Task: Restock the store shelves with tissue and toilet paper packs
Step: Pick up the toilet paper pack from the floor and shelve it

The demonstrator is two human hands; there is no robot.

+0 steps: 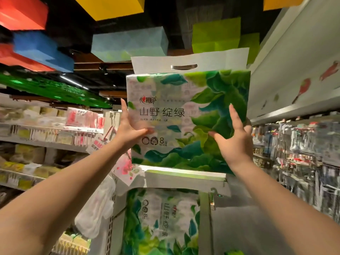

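A green-and-white leaf-printed tissue pack (184,100) with a white carry handle stands upright on the top shelf (184,174) of a shelving unit, held up at arm's length. My left hand (128,129) holds its left edge, thumb across the front and fingers behind. My right hand (233,137) holds the lower right part, fingers spread on the front. A second pack of the same print (161,223) lies turned sideways on the level below.
Shelves of packaged paper goods (46,137) run along the left aisle. Racks of small hanging items (303,153) fill the right. Coloured box-shaped decorations (44,48) hang from the dark ceiling. A white plastic bag (97,208) hangs beside the unit.
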